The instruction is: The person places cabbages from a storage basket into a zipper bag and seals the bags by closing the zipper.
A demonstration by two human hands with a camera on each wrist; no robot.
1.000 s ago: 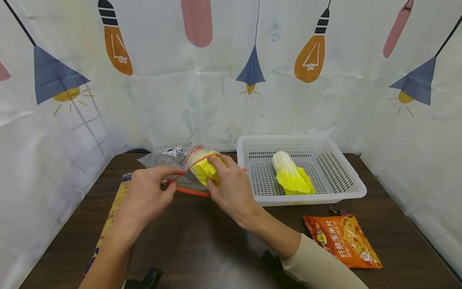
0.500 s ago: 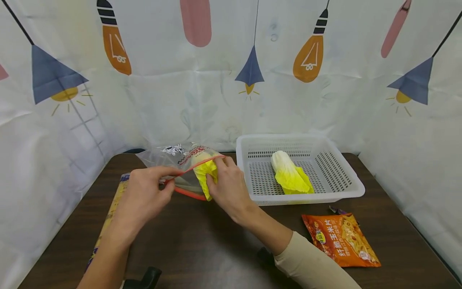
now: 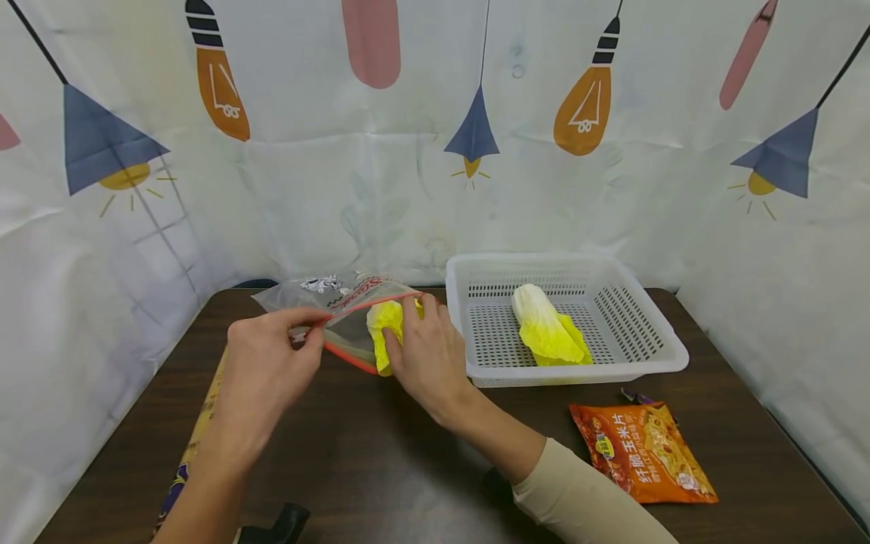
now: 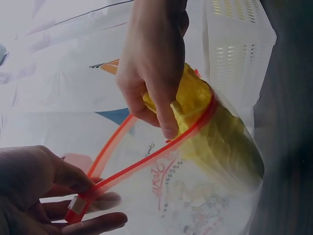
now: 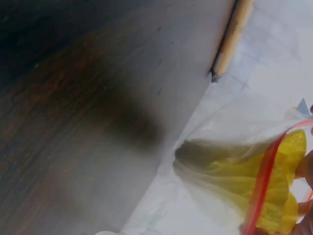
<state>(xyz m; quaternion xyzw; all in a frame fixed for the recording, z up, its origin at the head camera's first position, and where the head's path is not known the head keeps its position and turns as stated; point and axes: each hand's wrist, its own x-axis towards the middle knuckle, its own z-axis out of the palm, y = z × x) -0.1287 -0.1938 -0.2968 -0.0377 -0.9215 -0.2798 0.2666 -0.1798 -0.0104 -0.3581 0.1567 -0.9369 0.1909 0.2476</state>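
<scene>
My left hand pinches the red zip edge of a clear zip bag at its left end, beside a pale slider. Inside the bag is a baby napa cabbage, its yellow leafy end at the mouth. My right hand grips that leafy end, thumb on the near side and fingers by the bag's upper rim. Through the plastic, the right wrist view shows the cabbage's darker base deep in the bag. The bag's mouth gapes between both hands.
A white perforated basket at the back right holds another baby napa cabbage. In front lies an orange snack packet. A long yellow box lies partly behind the left arm. A black object sits at the near edge.
My left hand has drawn slightly left with the zip edge, and the bag's mouth is wider. The cabbage's leafy end has shifted, and less of its body shows through the bag.
</scene>
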